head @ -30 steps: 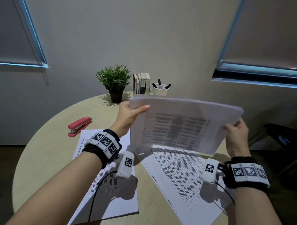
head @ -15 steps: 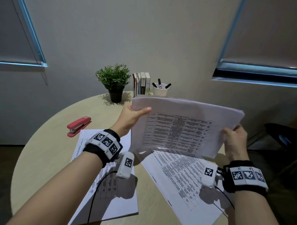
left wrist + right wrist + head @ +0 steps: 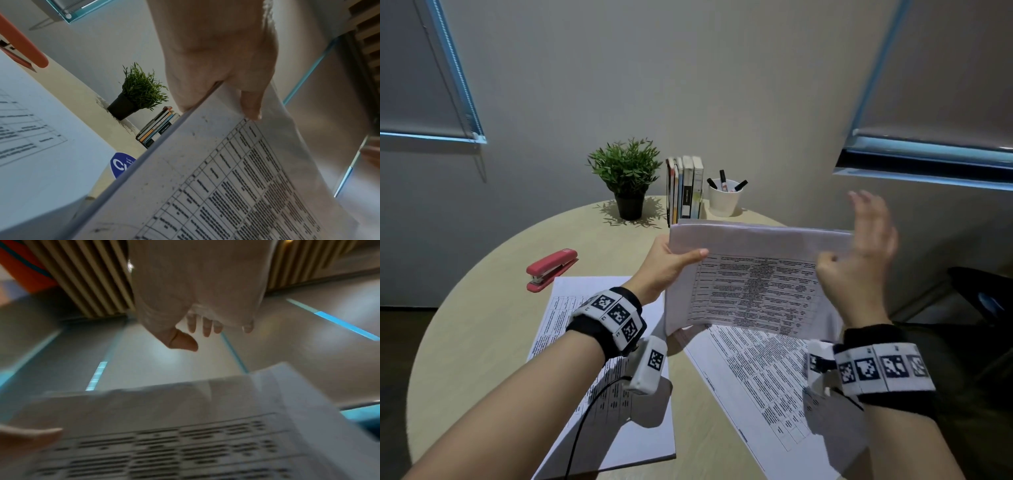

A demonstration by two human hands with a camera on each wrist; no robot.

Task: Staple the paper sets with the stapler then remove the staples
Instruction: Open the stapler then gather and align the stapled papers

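A set of printed papers stands on edge above the round table, bent slightly. My left hand grips its top left corner, thumb on the front; the left wrist view shows the thumb pressing the sheets. My right hand is off the stack at its right end, raised with fingers spread and holding nothing; in the right wrist view that hand hovers above the paper. A red stapler lies on the table at the left, apart from both hands.
Two more printed paper sets lie flat on the table: one under my left forearm, one under the held set. At the back stand a potted plant, upright books and a white cup of markers.
My right hand has let go of the stack's right edge and lifted with fingers spread. The stack has tipped lower and stands more level, held by the left hand alone.
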